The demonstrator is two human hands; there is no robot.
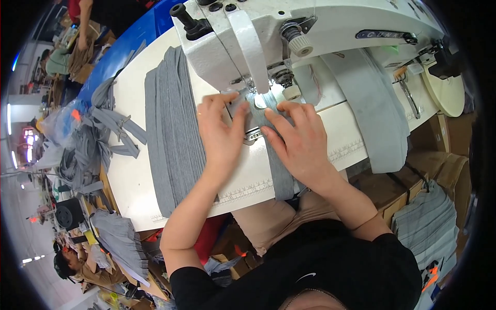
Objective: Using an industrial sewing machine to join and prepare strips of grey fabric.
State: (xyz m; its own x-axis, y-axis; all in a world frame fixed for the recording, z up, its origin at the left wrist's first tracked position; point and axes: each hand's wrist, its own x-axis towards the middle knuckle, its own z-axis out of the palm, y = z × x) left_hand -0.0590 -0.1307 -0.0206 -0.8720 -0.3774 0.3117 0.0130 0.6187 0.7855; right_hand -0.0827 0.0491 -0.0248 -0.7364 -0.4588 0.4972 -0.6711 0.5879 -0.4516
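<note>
A narrow grey fabric strip (280, 178) runs over the white machine table toward me from under the needle area of a white sewing machine (320, 23). My right hand (304, 147) lies on the strip, thumb and fingertips bent against its right side just in front of the presser foot. To the left of the needle is my left hand (221, 132). Its thumb and forefinger are apart, with the tips beside the strip's left edge, and I see nothing held there. A metal plate (253, 135) shows between the hands.
A stack of grey fabric strips (173, 129) lies left of my left arm. Wider grey fabric (374, 113) hangs over the front edge at right. Loose grey pieces (88, 150) are heaped at far left. Other people work at the left. A pleated grey bundle (426, 222) sits lower right.
</note>
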